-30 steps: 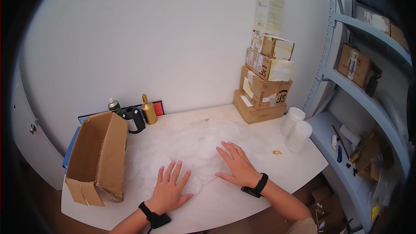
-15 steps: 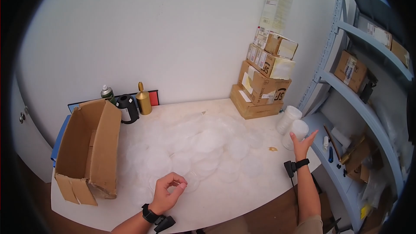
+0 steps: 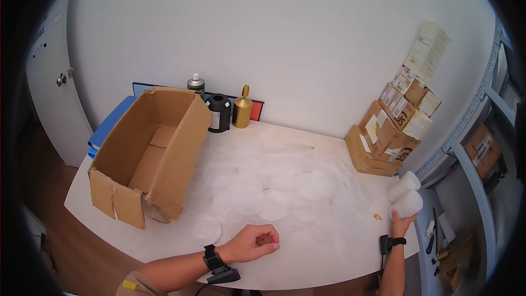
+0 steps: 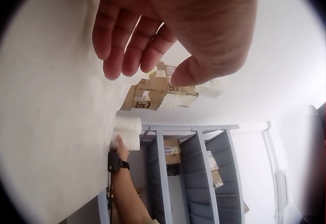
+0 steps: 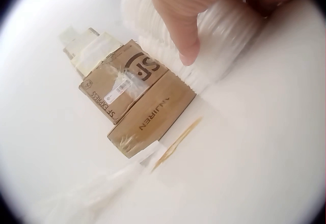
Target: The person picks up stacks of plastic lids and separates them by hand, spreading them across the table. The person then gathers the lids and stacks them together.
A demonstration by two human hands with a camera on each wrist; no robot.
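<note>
At the table's right edge my right hand grips the nearer of two upright stacks of translucent round lids. In the right wrist view the thumb presses against the ridged side of the stack; the other fingers are mostly hidden. The second stack stands just behind it. My left hand hovers over the front of the table, its fingers loosely curled and nothing in them. Many loose clear lids lie spread in overlapping layers across the middle of the table, one single lid left of that hand.
An open cardboard box occupies the table's left side. Behind it stand a spray can, a black container and a gold-coloured bottle. Stacked parcels rise at the back right, beside a grey-blue metal shelf.
Both hands were spread over the loose lids. The right hand has swung right to the nearer stack and taken hold of it. The left hand's fingers have curled loosely. The head view has turned.
</note>
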